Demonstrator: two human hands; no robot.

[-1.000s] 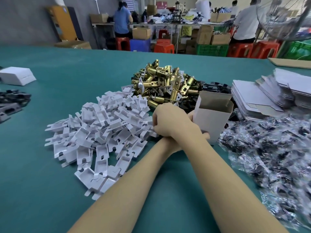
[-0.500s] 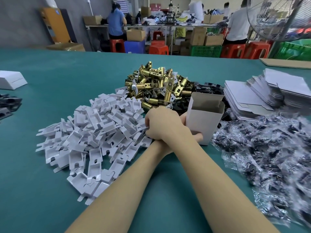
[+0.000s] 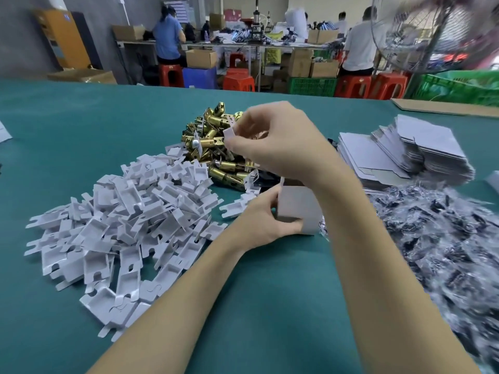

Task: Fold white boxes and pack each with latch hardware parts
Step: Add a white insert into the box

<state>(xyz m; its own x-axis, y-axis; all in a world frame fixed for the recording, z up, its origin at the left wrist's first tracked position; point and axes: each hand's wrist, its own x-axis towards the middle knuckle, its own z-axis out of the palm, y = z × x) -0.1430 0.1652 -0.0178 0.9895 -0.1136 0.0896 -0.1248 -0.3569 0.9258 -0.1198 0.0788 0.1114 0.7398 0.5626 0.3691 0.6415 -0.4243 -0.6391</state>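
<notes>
An upright folded white box (image 3: 298, 211) stands on the green table, and my left hand (image 3: 259, 220) grips its left side. My right hand (image 3: 278, 141) is raised above the box and pinches a white card insert (image 3: 229, 134) in its fingertips. Behind it lies a pile of brass latch bolts (image 3: 216, 147). A large heap of white card inserts (image 3: 121, 220) covers the table to the left. My right forearm hides the box's open top.
Flat unfolded white boxes (image 3: 405, 152) are stacked at the right. Clear bags of dark hardware (image 3: 445, 238) spread along the right edge. Black parts (image 3: 266, 176) lie behind the box. People work at benches beyond the table's far edge, near a standing fan (image 3: 437, 33).
My right hand has lifted off the insert heap with one insert and moved up and right above the box. My left hand has stayed on the box.
</notes>
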